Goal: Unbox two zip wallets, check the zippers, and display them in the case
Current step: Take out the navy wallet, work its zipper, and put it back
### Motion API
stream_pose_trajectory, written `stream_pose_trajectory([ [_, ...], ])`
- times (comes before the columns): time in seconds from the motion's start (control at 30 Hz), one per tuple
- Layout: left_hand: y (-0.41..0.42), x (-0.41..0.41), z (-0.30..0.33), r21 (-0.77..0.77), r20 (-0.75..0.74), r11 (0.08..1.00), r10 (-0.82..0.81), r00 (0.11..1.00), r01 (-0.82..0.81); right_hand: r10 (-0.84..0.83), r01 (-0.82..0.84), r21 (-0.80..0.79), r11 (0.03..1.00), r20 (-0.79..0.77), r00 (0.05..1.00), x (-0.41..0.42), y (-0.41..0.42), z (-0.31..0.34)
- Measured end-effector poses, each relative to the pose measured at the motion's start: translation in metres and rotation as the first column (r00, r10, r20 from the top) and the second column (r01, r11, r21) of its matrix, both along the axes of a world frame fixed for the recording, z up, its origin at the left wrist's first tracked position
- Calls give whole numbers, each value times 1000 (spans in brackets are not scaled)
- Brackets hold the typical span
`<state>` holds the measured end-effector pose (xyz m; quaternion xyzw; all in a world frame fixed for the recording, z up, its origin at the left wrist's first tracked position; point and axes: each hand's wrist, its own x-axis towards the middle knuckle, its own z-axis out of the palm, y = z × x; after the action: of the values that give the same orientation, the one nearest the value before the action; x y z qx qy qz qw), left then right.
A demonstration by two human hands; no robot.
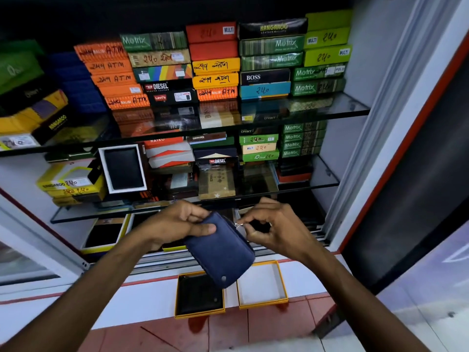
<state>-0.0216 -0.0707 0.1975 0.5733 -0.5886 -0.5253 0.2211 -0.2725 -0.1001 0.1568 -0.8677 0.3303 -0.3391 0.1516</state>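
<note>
Before the stocked display case, the left hand grips a blue zip wallet while the right hand pinches its zipper pull; a black wallet waits boxed, nothing displayed yet.

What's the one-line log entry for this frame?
stage: zipper check | left hand: holds blue wallet | right hand: pinching zipper pull | yellow boxes: one empty, one with black wallet
</note>
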Motion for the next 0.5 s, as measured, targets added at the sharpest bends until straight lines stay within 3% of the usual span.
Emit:
stream_pose_trajectory([
  [0.2,6,24,-17,190,-350,948,307,885,-254,-107,107,11,994,129,986,-10,22,15],
  [0.3,7,11,-25,320,-493,879,472,730,-353,-205,209,-2,978,192,960,2,32,20],
  [0.37,6,3,-29,408,-585,822,569,577,-397,-240,251,-20,968,221,945,12,40,21],
  [0.5,6,-19,-32,527,-675,761,645,358,-379,-274,308,-84,948,279,920,30,49,16],
])
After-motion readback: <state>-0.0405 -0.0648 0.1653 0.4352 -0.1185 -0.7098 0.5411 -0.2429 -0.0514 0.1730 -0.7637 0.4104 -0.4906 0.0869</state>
